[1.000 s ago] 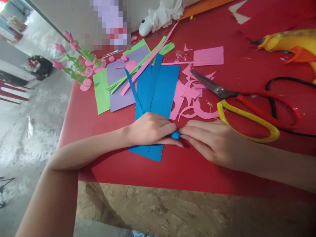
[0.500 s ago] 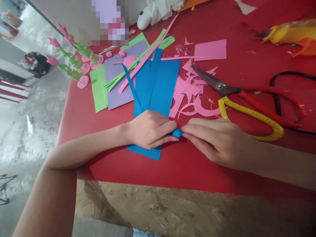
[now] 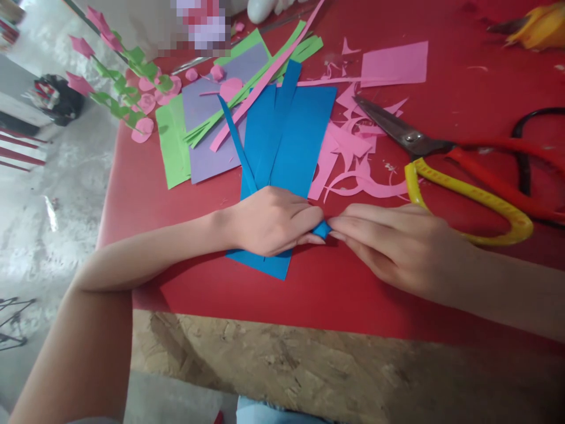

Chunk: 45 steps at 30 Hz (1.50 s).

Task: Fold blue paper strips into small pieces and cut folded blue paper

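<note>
Between my two hands is a small folded blue paper piece [image 3: 322, 229], pinched from both sides. My left hand [image 3: 278, 222] has thumb and fingers closed on its left part. The fingertips of my right hand [image 3: 392, 238] press together on its right edge. Under my left hand lie blue paper sheets [image 3: 304, 135] and a narrow blue strip [image 3: 237, 141]. To the right of the sheets, beyond my right hand, are scissors [image 3: 412, 138] with one red and one yellow handle, blades apart. Most of the folded piece is hidden by my fingers.
Pink paper scraps [image 3: 351, 147] lie beside the blue sheets. Behind are a pink sheet [image 3: 395, 63], green strips [image 3: 212, 126] and purple paper [image 3: 207, 165]. Pink paper flowers with green stems [image 3: 126, 94] stand at the table's left edge. The red table [image 3: 198, 288] ends close to me.
The view has shifted a little, so the far table items sit higher in the picture. Both hands keep their pinch on the folded blue paper; its shape shows no clear change.
</note>
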{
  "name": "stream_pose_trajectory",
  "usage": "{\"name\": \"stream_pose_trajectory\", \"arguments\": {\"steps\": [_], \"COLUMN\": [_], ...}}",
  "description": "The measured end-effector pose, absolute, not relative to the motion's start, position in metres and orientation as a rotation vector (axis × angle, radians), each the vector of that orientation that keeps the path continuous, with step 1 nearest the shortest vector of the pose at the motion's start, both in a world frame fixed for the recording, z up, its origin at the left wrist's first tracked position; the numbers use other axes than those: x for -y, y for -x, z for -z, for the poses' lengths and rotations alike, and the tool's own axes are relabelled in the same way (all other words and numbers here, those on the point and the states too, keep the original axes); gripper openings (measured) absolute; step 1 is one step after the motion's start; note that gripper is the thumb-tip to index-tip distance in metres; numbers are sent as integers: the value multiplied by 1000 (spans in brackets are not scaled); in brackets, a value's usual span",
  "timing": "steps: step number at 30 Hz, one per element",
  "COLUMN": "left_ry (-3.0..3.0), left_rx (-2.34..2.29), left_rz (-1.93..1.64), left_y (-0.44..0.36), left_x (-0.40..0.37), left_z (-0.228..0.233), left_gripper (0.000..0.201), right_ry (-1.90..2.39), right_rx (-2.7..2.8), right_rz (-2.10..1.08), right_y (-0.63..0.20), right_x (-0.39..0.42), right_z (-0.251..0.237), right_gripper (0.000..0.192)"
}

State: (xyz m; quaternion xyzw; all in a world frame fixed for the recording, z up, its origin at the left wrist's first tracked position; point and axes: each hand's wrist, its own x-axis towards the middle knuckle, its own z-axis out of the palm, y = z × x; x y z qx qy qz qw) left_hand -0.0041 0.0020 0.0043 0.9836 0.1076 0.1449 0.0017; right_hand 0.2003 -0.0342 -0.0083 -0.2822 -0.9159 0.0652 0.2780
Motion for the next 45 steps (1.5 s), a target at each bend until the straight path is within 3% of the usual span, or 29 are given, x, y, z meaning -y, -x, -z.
{"name": "stream_pose_trajectory", "arguments": {"steps": [6,13,19,29,45], "left_ry": [-3081,-3119,-3087,-3088,-3049], "left_rx": [-328,-386,-344,-398,-469], "left_rz": [-461,-258,-436,-307,-777], "left_y": [4,4,3,3,5], "left_x": [-3,-4,-4,-4,1], "left_z": [-4,-4,-2,-2,1], "left_gripper": [40,48,38,46,33], "right_ry": [758,843,889,871,720], "right_rx": [2408,2414,2416,2381,2339], "right_rz": [-134,-140,-81,-2,-355], "right_y": [-198,-196,-195,-192,-196], "right_x": [37,39,39,41,33], "right_z": [10,9,9,7,5], "right_gripper": [22,25,26,25,16]}}
